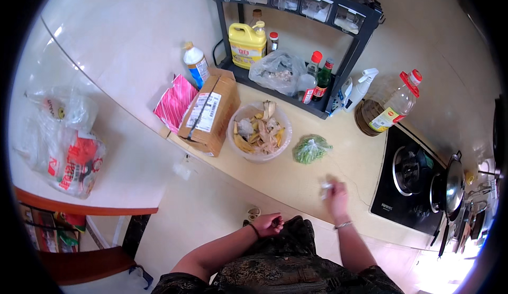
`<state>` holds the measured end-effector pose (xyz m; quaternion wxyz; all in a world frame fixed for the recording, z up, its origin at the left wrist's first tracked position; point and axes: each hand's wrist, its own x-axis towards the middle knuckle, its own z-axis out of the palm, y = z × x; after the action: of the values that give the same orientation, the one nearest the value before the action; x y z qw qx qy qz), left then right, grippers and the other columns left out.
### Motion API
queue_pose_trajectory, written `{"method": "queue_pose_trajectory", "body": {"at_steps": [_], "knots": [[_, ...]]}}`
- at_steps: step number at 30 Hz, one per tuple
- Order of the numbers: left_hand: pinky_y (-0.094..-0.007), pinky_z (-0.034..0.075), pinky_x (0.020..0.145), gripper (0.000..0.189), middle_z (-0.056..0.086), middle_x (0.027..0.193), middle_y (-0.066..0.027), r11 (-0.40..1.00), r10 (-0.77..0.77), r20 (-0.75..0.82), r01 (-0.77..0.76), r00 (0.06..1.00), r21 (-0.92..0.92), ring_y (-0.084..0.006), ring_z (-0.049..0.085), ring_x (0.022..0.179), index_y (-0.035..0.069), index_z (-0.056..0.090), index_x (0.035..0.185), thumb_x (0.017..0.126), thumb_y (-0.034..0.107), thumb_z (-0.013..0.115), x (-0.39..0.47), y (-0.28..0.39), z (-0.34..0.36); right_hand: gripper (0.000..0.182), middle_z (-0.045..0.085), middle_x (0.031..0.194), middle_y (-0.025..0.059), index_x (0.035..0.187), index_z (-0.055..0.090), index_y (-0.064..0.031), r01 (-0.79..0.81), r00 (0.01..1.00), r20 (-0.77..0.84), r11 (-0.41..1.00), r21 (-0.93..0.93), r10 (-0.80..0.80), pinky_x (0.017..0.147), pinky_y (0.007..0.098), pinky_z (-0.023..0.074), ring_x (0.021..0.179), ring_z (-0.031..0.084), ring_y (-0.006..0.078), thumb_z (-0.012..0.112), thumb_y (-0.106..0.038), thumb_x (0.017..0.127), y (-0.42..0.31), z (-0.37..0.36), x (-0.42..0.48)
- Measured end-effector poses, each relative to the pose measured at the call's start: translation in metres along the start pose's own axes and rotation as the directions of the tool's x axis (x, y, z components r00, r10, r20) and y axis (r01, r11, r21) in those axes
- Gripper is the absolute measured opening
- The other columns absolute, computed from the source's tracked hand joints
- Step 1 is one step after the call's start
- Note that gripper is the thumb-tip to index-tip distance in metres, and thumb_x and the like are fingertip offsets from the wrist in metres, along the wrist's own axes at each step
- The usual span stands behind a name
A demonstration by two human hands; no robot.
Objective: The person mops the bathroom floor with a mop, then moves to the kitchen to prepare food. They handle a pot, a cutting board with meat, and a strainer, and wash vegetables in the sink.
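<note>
My right hand is over the front part of the cream countertop, blurred, with its fingers closed on a small white crumpled piece, perhaps tissue or plastic. A clear plastic bag of chopped green vegetables lies just beyond that hand. Left of the bag stands a translucent plastic tub full of banana peels and other scraps. Close to my body, off the counter, my left hand has loosely curled fingers and nothing visible in it.
A taped cardboard box and a pink striped bag border the tub. Behind stands a black spice rack with a yellow detergent jug and sauce bottles. At right are an oil jug and a black gas hob bearing a lidded wok.
</note>
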<state>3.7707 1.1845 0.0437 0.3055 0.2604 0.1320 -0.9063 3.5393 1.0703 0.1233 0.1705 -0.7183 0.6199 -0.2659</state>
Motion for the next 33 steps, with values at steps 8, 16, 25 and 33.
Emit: {"method": "queue_pose_trajectory", "body": {"at_steps": [8, 16, 25, 33], "knots": [[-0.0264, 0.04, 0.053, 0.025, 0.047, 0.068, -0.0043, 0.667, 0.66, 0.205, -0.689, 0.723, 0.284, -0.014, 0.046, 0.059, 0.005, 0.046, 0.076, 0.091, 0.025, 0.042, -0.136, 0.115, 0.166, 0.032, 0.054, 0.104, 0.0151, 0.106, 0.053, -0.0068, 0.199, 0.98, 0.068, 0.865, -0.461, -0.189, 0.08, 0.0382, 0.045, 0.098, 0.051, 0.0281, 0.05, -0.009, 0.074, -0.029, 0.084, 0.006], [-0.0384, 0.041, 0.078, 0.026, 0.056, 0.098, -0.0126, -0.888, 0.458, 0.882, 0.013, 0.113, 0.46, -0.0288, 0.053, 0.091, 0.004, 0.058, 0.084, 0.087, 0.027, 0.047, -0.089, 0.218, 0.196, 0.02, 0.055, 0.091, 0.0136, 0.095, 0.057, -0.0052, 0.178, 0.919, 0.324, 0.97, 0.167, -0.224, 0.072, 0.0395, 0.0476, 0.084, 0.056, 0.0299, 0.053, -0.01, 0.076, -0.131, 0.094, -0.017], [-0.0422, 0.041, 0.082, 0.047, 0.061, 0.098, -0.0142, -0.533, 0.793, 0.182, 0.518, 0.582, 0.669, -0.0295, 0.057, 0.088, 0.008, 0.065, 0.089, 0.073, 0.05, 0.051, -0.034, 0.29, 0.255, 0.017, 0.056, 0.084, 0.0136, 0.091, 0.06, -0.0026, -0.055, 0.995, 0.094, 0.953, 0.297, 0.029, 0.063, 0.0341, 0.0489, 0.07, 0.058, 0.0276, 0.059, -0.007, 0.075, -0.105, 0.051, -0.041], [-0.0459, 0.035, 0.091, 0.042, 0.054, 0.103, -0.0123, -0.953, 0.303, 0.925, 0.055, 0.229, 0.298, -0.0332, 0.047, 0.103, 0.004, 0.055, 0.096, 0.063, 0.026, 0.069, -0.068, 0.237, 0.221, 0.016, 0.056, 0.079, 0.0131, 0.09, 0.06, -0.0026, -0.268, 0.942, -0.125, 0.923, 0.275, 0.31, 0.059, 0.0315, 0.0472, 0.065, 0.057, 0.023, 0.06, -0.005, 0.074, -0.051, 0.002, -0.051]]}}
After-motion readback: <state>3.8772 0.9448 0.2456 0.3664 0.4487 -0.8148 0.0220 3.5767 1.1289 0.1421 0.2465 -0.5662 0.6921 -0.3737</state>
